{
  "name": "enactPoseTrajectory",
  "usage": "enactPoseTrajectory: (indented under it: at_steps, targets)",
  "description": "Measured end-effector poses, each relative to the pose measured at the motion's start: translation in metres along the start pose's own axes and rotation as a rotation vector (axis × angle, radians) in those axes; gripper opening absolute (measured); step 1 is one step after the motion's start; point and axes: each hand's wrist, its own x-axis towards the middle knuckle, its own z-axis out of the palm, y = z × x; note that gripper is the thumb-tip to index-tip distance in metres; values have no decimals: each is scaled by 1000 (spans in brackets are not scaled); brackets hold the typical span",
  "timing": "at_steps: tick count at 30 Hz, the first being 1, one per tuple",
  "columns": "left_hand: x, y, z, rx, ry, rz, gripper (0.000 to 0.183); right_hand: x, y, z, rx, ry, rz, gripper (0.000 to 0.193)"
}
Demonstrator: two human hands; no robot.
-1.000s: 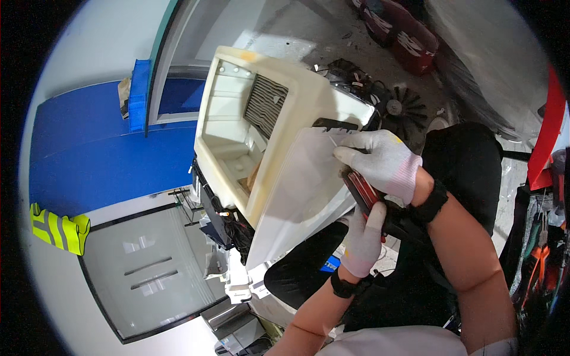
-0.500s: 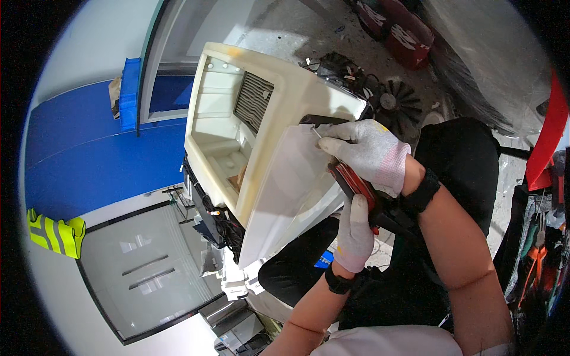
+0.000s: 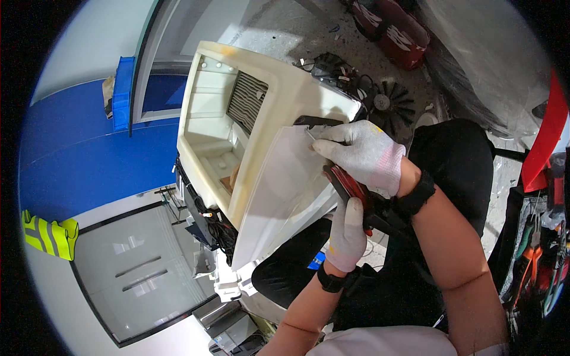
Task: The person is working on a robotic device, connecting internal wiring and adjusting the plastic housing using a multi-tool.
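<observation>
A cream plastic housing (image 3: 277,89) with a large opening stands in front of me, a smooth white panel (image 3: 273,178) along its near side. At the panel's top edge is a black handle-like strip (image 3: 317,121). My gloved right hand (image 3: 359,151) is closed in a pinch beside that strip, with a thin, pale, rod-like piece (image 3: 311,136) at its fingertips. Below it, my gloved left hand (image 3: 347,234) grips a red and black hand tool (image 3: 353,185). The right hand and wrist partly cover this tool, so its exact kind is unclear.
Black fan wheels (image 3: 389,101) and cables lie on the floor behind the housing. A black wiring bundle (image 3: 219,228) hangs at its left side. To my right is a tool bag (image 3: 534,255) holding pliers and other tools. My black-trousered knees (image 3: 457,160) flank the work.
The whole view has shifted slightly, moving the scene a little to the left. Both hands keep nearly the same grip and place against the panel.
</observation>
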Motion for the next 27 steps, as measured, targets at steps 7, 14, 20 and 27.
enactPoseTrajectory:
  at_steps: [7,14,20,27]
  targets:
    - [6,-6,0,-14,8,86,52,0,2,1,-59,35,-97,27]
    - [4,-1,-5,40,-27,4,51,-1,1,-1,-155,50,-109,31]
    - [6,0,-5,95,-24,11,51,-1,-1,1,-135,73,-87,30]
    - [8,-2,-1,55,-32,17,51,-2,-6,-1,-133,43,-53,32]
